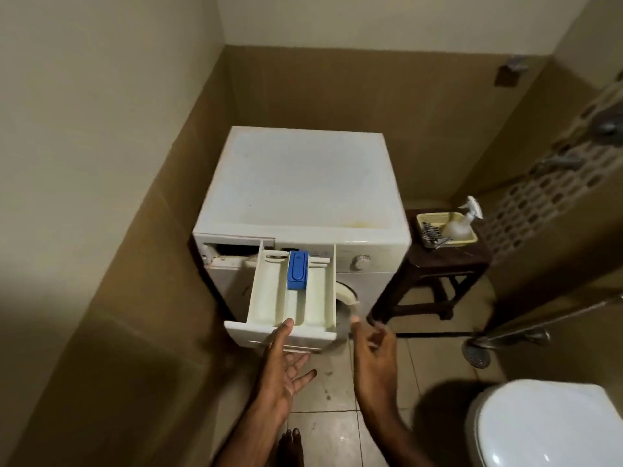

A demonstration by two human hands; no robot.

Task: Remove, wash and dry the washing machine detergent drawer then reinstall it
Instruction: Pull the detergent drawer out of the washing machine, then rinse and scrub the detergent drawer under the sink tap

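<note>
Gripping the front panel of the detergent drawer, my left hand had its thumb on top and its fingers spread underneath. My right hand hung loose just beside the drawer's right corner, holding nothing. I saw the drawer angled out of the washing machine, its 1 blue insert in the middle.
</note>
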